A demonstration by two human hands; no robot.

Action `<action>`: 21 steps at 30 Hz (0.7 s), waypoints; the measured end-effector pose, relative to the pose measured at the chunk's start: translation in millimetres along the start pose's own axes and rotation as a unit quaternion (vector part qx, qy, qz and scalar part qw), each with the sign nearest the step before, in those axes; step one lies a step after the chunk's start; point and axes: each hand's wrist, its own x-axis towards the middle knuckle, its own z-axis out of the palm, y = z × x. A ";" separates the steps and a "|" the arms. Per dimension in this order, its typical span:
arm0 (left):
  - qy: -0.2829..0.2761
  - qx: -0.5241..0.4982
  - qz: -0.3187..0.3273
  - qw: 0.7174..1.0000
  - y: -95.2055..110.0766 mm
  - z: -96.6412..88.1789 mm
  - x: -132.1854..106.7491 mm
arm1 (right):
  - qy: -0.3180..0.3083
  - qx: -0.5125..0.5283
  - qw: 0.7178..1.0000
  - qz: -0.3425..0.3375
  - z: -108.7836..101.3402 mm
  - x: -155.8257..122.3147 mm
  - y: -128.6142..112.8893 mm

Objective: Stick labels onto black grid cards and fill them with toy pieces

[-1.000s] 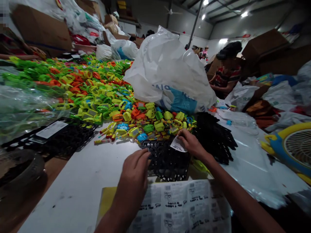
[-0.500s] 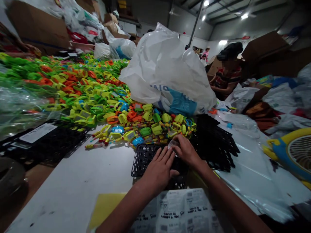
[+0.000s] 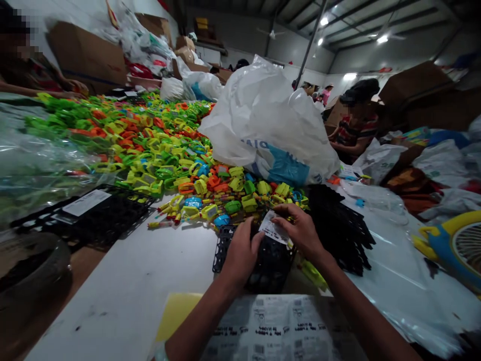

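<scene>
A black perforated plastic tray (image 3: 270, 268) lies in front of me on the white table. My right hand (image 3: 302, 228) pinches the right side of a small white printed label (image 3: 273, 228) over the tray's far part. My left hand (image 3: 240, 253) rests on the tray's left side, index finger and thumb apart, with the thumb tip by the label's left edge. Its other fingers are mostly hidden. Nearer to me, under my forearms, is a sheet of printed labels (image 3: 270, 326) with a yellow sheet (image 3: 176, 313) at its left.
A pile of colourful plastic toy watches (image 3: 161, 155) covers the far left. Behind the tray stands a big white plastic bag (image 3: 270, 115). More black trays (image 3: 338, 230) lie to the right, a fan (image 3: 458, 240) beyond. Another labelled tray (image 3: 116, 215) sits left. Co-workers sit beyond.
My left hand has gone from lying flat across the tray to its left side, turned on edge. The label in my right hand now shows its printed face. The view has shifted slightly.
</scene>
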 end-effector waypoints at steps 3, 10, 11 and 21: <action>0.002 -0.095 -0.031 0.995 10.9 -14.7 4.6 | 0.015 -0.084 0.994 -0.070 0.1 2.2 -19.8; 0.050 -0.211 -0.101 0.971 9.4 -48.0 -9.0 | -0.031 0.000 0.999 -0.006 13.2 -4.2 -21.9; 0.054 -0.189 -0.102 0.975 8.5 -52.2 -10.0 | -0.048 0.049 0.998 0.006 15.3 -5.7 -22.3; 0.113 -0.147 -0.154 0.971 5.4 -87.2 17.0 | -0.004 0.120 0.990 -0.077 25.2 -3.3 -78.7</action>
